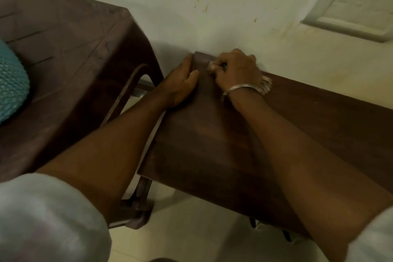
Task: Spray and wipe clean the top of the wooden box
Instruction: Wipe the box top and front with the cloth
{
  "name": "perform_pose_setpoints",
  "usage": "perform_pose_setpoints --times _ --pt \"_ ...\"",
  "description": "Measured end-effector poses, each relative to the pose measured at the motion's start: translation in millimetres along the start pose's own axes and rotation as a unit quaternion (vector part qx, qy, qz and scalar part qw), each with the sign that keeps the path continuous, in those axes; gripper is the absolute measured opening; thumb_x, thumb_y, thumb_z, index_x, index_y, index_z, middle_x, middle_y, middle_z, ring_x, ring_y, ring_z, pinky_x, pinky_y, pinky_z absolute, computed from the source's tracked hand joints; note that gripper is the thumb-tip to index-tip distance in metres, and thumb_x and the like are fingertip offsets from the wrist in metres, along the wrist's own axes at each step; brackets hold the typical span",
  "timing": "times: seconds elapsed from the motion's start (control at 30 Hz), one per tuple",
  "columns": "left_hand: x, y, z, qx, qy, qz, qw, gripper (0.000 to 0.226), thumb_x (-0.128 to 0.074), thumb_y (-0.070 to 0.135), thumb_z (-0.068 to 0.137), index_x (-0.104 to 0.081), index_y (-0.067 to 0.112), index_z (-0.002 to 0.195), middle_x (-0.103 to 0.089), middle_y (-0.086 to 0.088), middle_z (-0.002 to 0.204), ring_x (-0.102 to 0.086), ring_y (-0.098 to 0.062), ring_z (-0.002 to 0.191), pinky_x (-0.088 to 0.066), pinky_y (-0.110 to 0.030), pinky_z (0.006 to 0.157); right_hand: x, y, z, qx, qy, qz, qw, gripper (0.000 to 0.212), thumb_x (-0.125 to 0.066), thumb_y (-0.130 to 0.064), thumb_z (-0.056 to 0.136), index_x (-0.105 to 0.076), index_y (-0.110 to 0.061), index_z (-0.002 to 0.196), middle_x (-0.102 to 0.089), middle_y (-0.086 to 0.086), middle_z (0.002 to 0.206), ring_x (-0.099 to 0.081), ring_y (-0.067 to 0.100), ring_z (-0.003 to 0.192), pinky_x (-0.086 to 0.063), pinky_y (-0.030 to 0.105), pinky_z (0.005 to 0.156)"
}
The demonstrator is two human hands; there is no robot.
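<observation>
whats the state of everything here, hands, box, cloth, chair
wooden box: stands against the wall, both hands at its far left corner
left hand: grips the box's left edge, thumb on top
right hand: fingers curled round a cloth, pressing on the top
cloth: bunched under the right hand, mostly hidden
plastic chair: upright beside the box, teal knitted cushion on its seat

A home room: plastic chair (74,59), scuffed painted wall (212,6), tiled floor (191,229).

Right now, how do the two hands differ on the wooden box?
The left hand holds the left edge of the wooden box, its wrist bare; the right hand is curled on a pale cloth near the wall, a bangle on its wrist. Both reach its far corner.
</observation>
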State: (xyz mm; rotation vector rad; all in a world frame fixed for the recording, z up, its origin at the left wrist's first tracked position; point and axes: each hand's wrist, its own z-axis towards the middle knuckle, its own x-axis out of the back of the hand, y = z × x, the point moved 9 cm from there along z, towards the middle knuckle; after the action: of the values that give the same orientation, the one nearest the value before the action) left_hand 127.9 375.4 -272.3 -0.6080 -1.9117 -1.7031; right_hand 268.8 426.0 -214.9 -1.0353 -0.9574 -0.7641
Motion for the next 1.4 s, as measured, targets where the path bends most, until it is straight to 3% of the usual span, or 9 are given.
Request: perform_pose_setpoints --times 0.13,0.3,0.43,0.6,0.73,0.8,0.9,1.03,1.4 --pt "-1.8 -7.4 12.1 0.008 -0.003 0.004 1.0 0.06 -0.03 0.036 0.108 -0.014 0.015 0.161 -0.031 -0.011 0.163 -0.033 -0.023 0.147 -0.024 -0.025 0.116 28.2 68.1 -8.7 -0.088 0.04 -0.035 0.995 0.012 -0.061 -0.037 0.092 -0.071 -0.031 0.095 -0.061 0.002 0.11 -0.052 0.033 0.107 -0.037 0.034 0.072" --pt "1.8 -6.1 20.9 0.008 0.013 0.013 1.0 0.062 -0.029 0.036 0.108 -0.015 0.008 0.161 -0.025 -0.013 0.165 -0.026 -0.024 0.152 -0.018 -0.033 0.125 14.9 35.4 6.6 -0.066 0.044 -0.028 0.996 0.013 -0.059 -0.032 0.092 -0.072 -0.027 0.092 -0.061 0.003 0.109 -0.051 0.032 0.107 -0.037 0.035 0.075" --pt "5.6 -5.2 24.4 0.009 0.025 0.019 0.999 0.054 -0.031 0.024 0.109 -0.023 0.003 0.158 -0.031 -0.015 0.163 -0.029 -0.024 0.15 -0.018 -0.019 0.116 -5.3 -13.5 27.0 -0.032 0.03 -0.035 0.998 0.018 -0.057 -0.036 0.094 -0.072 -0.026 0.095 -0.061 0.0 0.112 -0.051 0.03 0.109 -0.039 0.035 0.075" --pt "11.5 -3.6 22.0 -0.031 0.052 -0.036 0.997 0.045 -0.028 0.028 0.097 -0.053 0.011 0.131 -0.065 -0.007 0.12 -0.061 -0.019 0.107 -0.046 -0.029 0.089 -26.3 -54.4 36.8 0.019 -0.01 -0.016 1.0 0.019 -0.057 -0.04 0.095 -0.072 -0.031 0.1 -0.06 -0.004 0.113 -0.049 0.026 0.111 -0.039 0.034 0.078" --pt "12.1 -4.3 19.2 -0.026 0.057 -0.004 0.998 0.032 -0.032 0.018 0.107 -0.049 0.009 0.133 -0.06 -0.002 0.117 -0.058 -0.021 0.106 -0.036 -0.019 0.08 -26.7 -54.8 33.2 0.046 -0.037 -0.022 0.998 0.02 -0.055 -0.041 0.096 -0.071 -0.031 0.101 -0.059 -0.002 0.113 -0.049 0.027 0.11 -0.04 0.035 0.075" --pt "11.3 -2.1 17.4 -0.024 0.053 0.024 0.998 0.04 -0.033 0.02 0.109 -0.043 0.008 0.146 -0.058 -0.011 0.137 -0.055 -0.027 0.125 -0.036 -0.019 0.094 -21.2 -47.7 29.0 0.039 -0.041 -0.019 0.998 0.02 -0.054 -0.041 0.096 -0.071 -0.03 0.101 -0.059 -0.001 0.113 -0.049 0.029 0.11 -0.038 0.034 0.073" --pt "9.0 0.6 15.6 -0.01 0.026 0.084 0.996 0.054 -0.033 0.026 0.111 -0.021 0.007 0.16 -0.028 -0.015 0.164 -0.03 -0.028 0.15 -0.022 -0.028 0.12 -6.4 -17.5 19.1 0.001 -0.024 -0.023 0.999 0.02 -0.055 -0.039 0.095 -0.072 -0.031 0.099 -0.06 0.001 0.114 -0.049 0.032 0.11 -0.037 0.037 0.073" --pt "-9.8 21.2 6.7 -0.014 -0.016 0.212 0.977 0.061 -0.025 0.037 0.11 -0.006 0.009 0.162 0.001 -0.012 0.17 -0.003 -0.031 0.157 -0.007 -0.044 0.127 24.4 53.3 -0.2 -0.049 0.005 -0.048 0.998 0.021 -0.056 -0.039 0.094 -0.073 -0.029 0.102 -0.06 0.006 0.112 -0.051 0.037 0.107 -0.042 0.038 0.076" --pt "-161.7 158.5 -9.6 -0.129 -0.044 0.261 0.956 0.06 -0.019 0.037 0.109 -0.017 0.006 0.16 -0.012 -0.014 0.169 -0.003 -0.027 0.157 0.005 -0.045 0.127 97.3 208.4 -61.8 -0.147 0.051 -0.087 0.984 0.021 -0.056 -0.039 0.095 -0.073 -0.028 0.101 -0.061 0.008 0.109 -0.052 0.036 0.103 -0.037 0.035 0.068"
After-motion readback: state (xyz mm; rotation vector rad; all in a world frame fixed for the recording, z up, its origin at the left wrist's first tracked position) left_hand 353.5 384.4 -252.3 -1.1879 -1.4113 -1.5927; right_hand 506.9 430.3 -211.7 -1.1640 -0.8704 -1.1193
